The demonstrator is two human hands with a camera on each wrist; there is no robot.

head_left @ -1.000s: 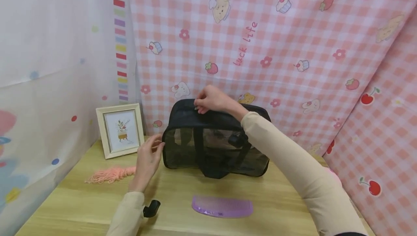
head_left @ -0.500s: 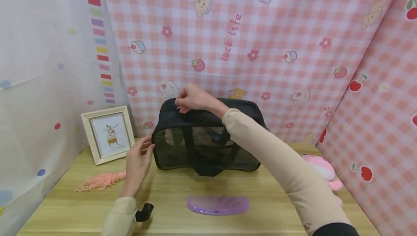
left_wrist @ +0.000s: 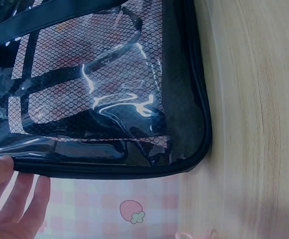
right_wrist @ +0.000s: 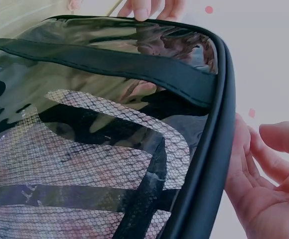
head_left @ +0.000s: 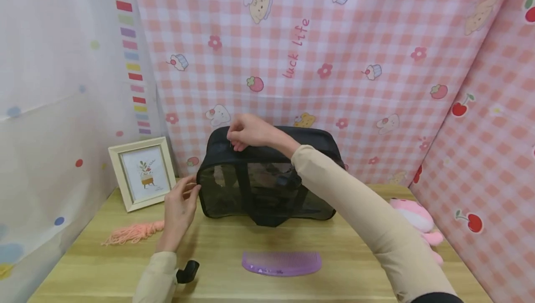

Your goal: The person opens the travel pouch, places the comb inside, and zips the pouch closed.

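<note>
Broadly, pink checked cloth (head_left: 355,33) spreads across the head view's twelve o'clock, behind a wooden table (head_left: 221,289). On the table, near the cloth, stands the bag (head_left: 259,182), black with a see-through front, close to the middle of that view. Both wrist views bring out what is hard to read from the head: mesh (left_wrist: 70,48) behind the clear front, and, in the right one, stitching along the strap (right_wrist: 119,64).

Taking the bag as the clock's centre, the head view puts a frame (head_left: 144,173), tilted back, at nine. The comb and toy show only there: the pink-and-white toy (head_left: 411,214) near four, partly behind the right sleeve (head_left: 355,205), and the purple comb (head_left: 282,264) at six, teeth toward the bag. Peach yarn (head_left: 135,232) lies between eight and nine.

The right wrist view catches both hands, left at its twelve, right at its four. The left hand (head_left: 179,203) comes up from seven and pinches the bag's side edge at nine, thumb in front, fingers behind. A black piece (head_left: 188,272) sits beside the left sleeve (head_left: 155,277). The right hand (head_left: 251,132) reaches over to the bag's eleven, fingertips bunched tight on a zip pull (head_left: 231,144), of which only a pale sliver shows.
</note>
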